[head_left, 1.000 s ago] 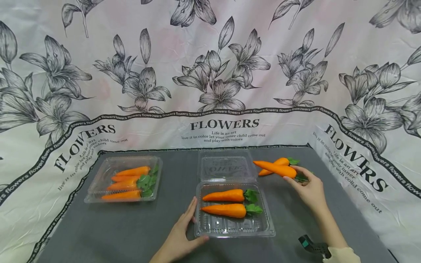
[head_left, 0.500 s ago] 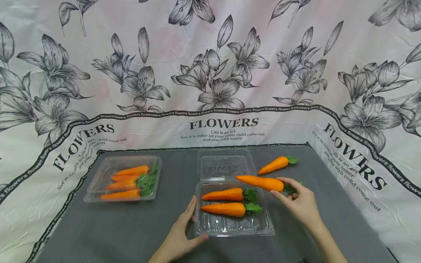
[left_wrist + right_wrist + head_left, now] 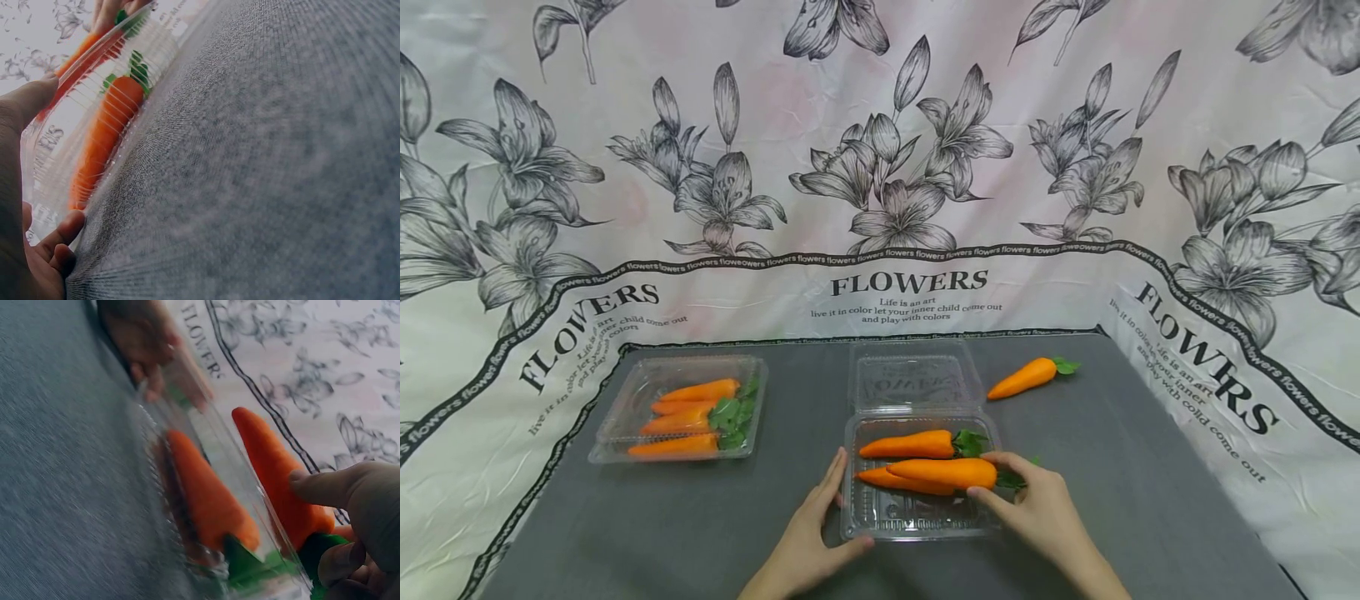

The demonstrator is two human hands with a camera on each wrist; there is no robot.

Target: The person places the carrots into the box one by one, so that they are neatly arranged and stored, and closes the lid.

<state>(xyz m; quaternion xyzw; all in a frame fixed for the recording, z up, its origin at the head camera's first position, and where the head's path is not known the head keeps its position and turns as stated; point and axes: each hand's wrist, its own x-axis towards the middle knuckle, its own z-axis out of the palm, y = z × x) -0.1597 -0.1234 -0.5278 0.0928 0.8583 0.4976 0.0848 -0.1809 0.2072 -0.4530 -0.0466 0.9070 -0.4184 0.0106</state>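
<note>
Nearest, the left hand (image 3: 808, 537) braces the clear plastic clamshell tray (image 3: 917, 521) on the grey table (image 3: 1112, 467), thumb and straight fingers against its left rim, nothing clenched. The right hand (image 3: 1037, 512) pinches an orange toy carrot (image 3: 943, 472) by its leafy end, low over the tray's two carrots. Farther back, a lone orange carrot (image 3: 1026, 377) lies on the table. Far left, a closed clear box of carrots (image 3: 681, 408).

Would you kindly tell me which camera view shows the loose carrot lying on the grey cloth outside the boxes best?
The head view: the loose carrot lies whole and unobstructed on the grey cloth, right of the open box's lid. Neither wrist view shows it; both show only carrots at the open box.
</note>
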